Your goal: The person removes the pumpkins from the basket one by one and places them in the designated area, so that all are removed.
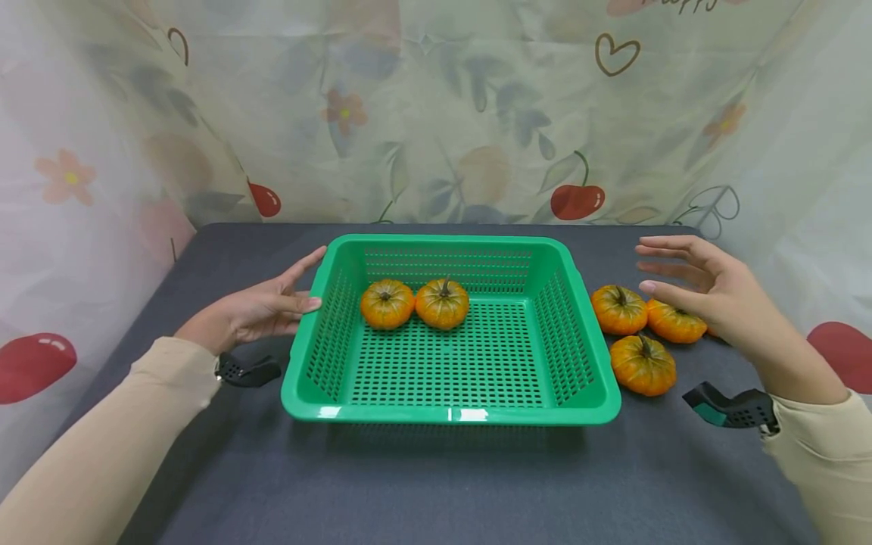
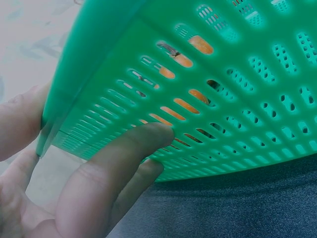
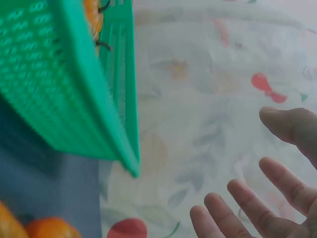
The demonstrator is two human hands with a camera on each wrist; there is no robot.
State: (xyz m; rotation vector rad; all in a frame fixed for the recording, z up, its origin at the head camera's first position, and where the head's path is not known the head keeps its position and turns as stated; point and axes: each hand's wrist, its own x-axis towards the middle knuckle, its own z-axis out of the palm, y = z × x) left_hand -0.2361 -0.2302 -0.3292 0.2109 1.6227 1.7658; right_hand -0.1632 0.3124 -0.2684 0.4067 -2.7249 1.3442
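Note:
A green plastic basket point(image 1: 450, 415) with slotted walls stands on the dark tabletop. Two small orange pumpkins, one at left point(image 1: 387, 305) and one at right point(image 1: 443, 304), sit side by side in its back left part. My left hand point(image 1: 262, 309) grips the basket's left side, thumb at the rim and fingers point(image 2: 94, 188) against the outer wall. To the basket's right, my right hand point(image 1: 702, 276) hovers over more small pumpkins, fingers spread and holding nothing. Those include a front pumpkin point(image 1: 643, 365), a back one point(image 1: 619, 309) and another point(image 1: 674, 321) partly hidden by the hand.
A dark grey cloth point(image 1: 436, 484) covers the table. Behind it and at both sides hang pale curtains point(image 1: 436, 113) printed with flowers, leaves and cherries. Each wrist wears a black strap, one on the left point(image 1: 247, 371) and one on the right point(image 1: 736, 409).

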